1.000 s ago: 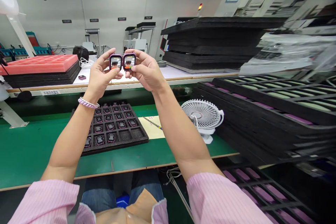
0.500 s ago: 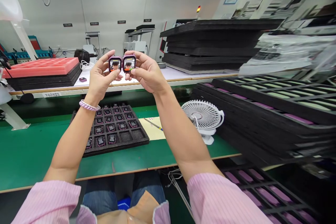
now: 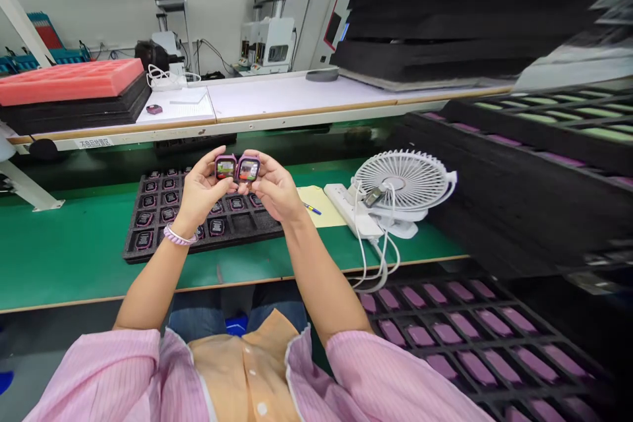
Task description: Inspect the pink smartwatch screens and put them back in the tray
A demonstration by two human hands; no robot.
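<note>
My left hand (image 3: 202, 194) is closed on a purple-framed smartwatch body (image 3: 225, 169) with its screen lit. My right hand (image 3: 277, 192) grips a similar smartwatch (image 3: 248, 171), also lit and showing a different picture. Held side by side, the two stand nearly upright with their screens toward me, and no straps can be seen on them. Below and behind my hands lies a black foam tray (image 3: 171, 251), its compartments holding several more such watches with white marks on dark faces. My hands hide part of the tray.
Right of the tray are yellow paper (image 3: 326, 212) with a pen, a white power strip (image 3: 352, 211) and a white fan (image 3: 401, 179). Black foam trays (image 3: 459, 198) pile up further right. A tray of purple pieces (image 3: 465, 326) sits lower. Red foam (image 3: 69, 81) rests on the back shelf.
Both hands have come down with the watches, from shelf height to just above the tray. The view has tilted downward, and the pictures on the screens have changed.
</note>
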